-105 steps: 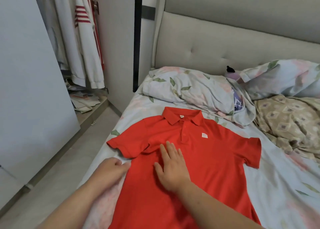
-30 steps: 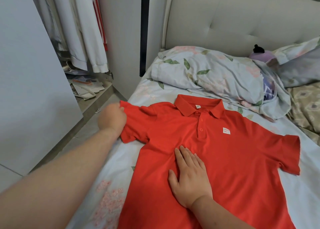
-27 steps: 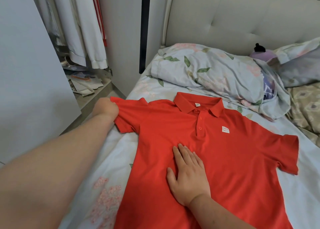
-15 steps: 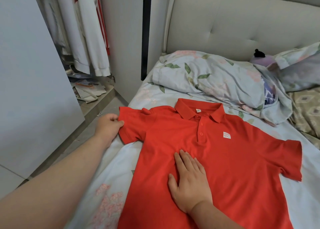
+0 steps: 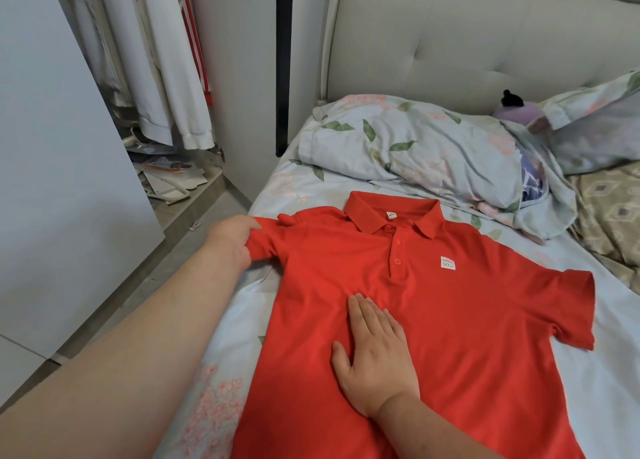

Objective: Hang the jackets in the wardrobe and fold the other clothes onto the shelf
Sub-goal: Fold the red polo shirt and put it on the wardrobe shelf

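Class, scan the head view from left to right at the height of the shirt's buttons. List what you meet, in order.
In order: white wardrobe door → floor → left hand → red polo shirt → bed sheet → beige patterned blanket.

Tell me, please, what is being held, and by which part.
The left hand grips the red polo shirt by a sleeve cuff; the right hand rests flat on it.

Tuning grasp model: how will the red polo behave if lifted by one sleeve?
Likely floppy: the red polo lies flat and creases where the left hand pinches its sleeve, so it should drape. Probably light: thin knit. It may slide on the bedsheet; the flat right hand seems to pin it.
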Demonstrator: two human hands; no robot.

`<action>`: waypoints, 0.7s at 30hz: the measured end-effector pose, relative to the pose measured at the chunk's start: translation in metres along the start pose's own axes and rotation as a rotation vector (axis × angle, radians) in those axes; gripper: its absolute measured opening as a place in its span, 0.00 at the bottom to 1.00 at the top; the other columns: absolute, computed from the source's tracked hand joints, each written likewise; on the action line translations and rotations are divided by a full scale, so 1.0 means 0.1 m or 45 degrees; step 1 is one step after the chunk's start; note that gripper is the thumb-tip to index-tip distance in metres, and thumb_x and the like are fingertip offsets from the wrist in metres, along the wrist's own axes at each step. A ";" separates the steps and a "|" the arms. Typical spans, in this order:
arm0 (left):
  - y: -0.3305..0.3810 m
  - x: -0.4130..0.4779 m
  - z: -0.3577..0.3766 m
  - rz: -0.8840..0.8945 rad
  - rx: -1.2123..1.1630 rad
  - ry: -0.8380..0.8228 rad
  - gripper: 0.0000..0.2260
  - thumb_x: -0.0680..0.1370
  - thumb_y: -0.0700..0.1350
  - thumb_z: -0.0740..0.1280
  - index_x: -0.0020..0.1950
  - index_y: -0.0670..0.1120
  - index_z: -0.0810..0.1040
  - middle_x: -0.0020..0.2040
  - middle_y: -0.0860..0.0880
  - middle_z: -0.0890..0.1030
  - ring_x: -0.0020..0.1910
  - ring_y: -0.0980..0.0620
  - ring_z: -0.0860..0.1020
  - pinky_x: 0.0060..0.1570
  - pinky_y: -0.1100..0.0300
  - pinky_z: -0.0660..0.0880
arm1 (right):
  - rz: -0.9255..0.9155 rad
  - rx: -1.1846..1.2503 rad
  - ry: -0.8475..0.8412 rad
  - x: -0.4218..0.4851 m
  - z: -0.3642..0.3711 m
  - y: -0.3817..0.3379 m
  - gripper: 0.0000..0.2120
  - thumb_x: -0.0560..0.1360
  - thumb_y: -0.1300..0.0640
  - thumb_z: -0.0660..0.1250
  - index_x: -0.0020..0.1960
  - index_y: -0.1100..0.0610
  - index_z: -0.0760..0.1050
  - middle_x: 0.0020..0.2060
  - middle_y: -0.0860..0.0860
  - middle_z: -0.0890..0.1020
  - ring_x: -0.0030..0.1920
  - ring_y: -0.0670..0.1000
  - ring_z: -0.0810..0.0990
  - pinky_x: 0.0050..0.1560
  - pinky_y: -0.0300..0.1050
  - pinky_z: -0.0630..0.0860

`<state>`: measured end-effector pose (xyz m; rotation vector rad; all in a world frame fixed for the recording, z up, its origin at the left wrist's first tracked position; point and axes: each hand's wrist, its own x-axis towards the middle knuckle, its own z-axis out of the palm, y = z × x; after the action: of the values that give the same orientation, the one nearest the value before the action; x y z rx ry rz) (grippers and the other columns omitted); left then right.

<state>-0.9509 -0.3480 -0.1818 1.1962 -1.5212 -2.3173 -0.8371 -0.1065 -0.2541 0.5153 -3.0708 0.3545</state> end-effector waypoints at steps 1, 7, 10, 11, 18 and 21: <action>0.00 -0.03 0.06 0.083 -0.007 0.043 0.09 0.74 0.28 0.64 0.40 0.42 0.73 0.41 0.41 0.76 0.43 0.44 0.75 0.46 0.47 0.78 | 0.002 0.000 0.001 0.00 0.00 0.00 0.38 0.74 0.37 0.44 0.81 0.52 0.53 0.80 0.47 0.55 0.79 0.44 0.50 0.77 0.43 0.38; -0.14 -0.42 0.48 0.925 0.944 -0.237 0.15 0.71 0.38 0.70 0.57 0.47 0.81 0.51 0.49 0.81 0.52 0.50 0.79 0.55 0.54 0.76 | 0.001 -0.014 0.002 -0.02 -0.01 -0.01 0.38 0.74 0.37 0.44 0.81 0.51 0.55 0.80 0.46 0.56 0.79 0.44 0.50 0.77 0.42 0.37; -0.24 -0.51 0.55 0.995 1.161 -0.465 0.09 0.73 0.51 0.71 0.52 0.52 0.82 0.44 0.58 0.79 0.50 0.55 0.77 0.52 0.61 0.71 | -0.002 0.012 0.005 -0.01 -0.02 -0.02 0.38 0.74 0.37 0.44 0.81 0.51 0.55 0.80 0.47 0.56 0.79 0.45 0.50 0.77 0.42 0.37; -0.28 -0.50 0.53 1.078 1.143 -0.411 0.11 0.75 0.52 0.69 0.54 0.51 0.82 0.46 0.57 0.80 0.52 0.55 0.78 0.52 0.63 0.69 | -0.003 0.017 0.008 -0.01 -0.02 -0.02 0.38 0.74 0.37 0.44 0.81 0.51 0.55 0.80 0.47 0.56 0.79 0.45 0.50 0.77 0.42 0.37; -0.76 -0.41 0.07 1.075 1.683 -0.253 0.31 0.67 0.63 0.71 0.64 0.48 0.72 0.57 0.47 0.72 0.59 0.44 0.71 0.59 0.52 0.71 | -0.007 0.030 0.017 -0.01 -0.01 0.00 0.38 0.74 0.37 0.45 0.80 0.52 0.57 0.80 0.47 0.57 0.79 0.45 0.51 0.77 0.43 0.38; -0.86 -0.35 -0.01 1.239 1.789 -0.342 0.27 0.68 0.62 0.73 0.62 0.50 0.74 0.55 0.49 0.73 0.55 0.48 0.72 0.56 0.53 0.72 | -0.007 0.040 0.030 -0.01 -0.01 0.00 0.37 0.74 0.37 0.45 0.80 0.52 0.57 0.80 0.47 0.57 0.79 0.45 0.51 0.77 0.43 0.37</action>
<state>-0.9002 -0.2895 -0.2333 -0.0347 -2.9482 -0.6236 -0.8360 -0.1062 -0.2532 0.5168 -3.0448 0.4069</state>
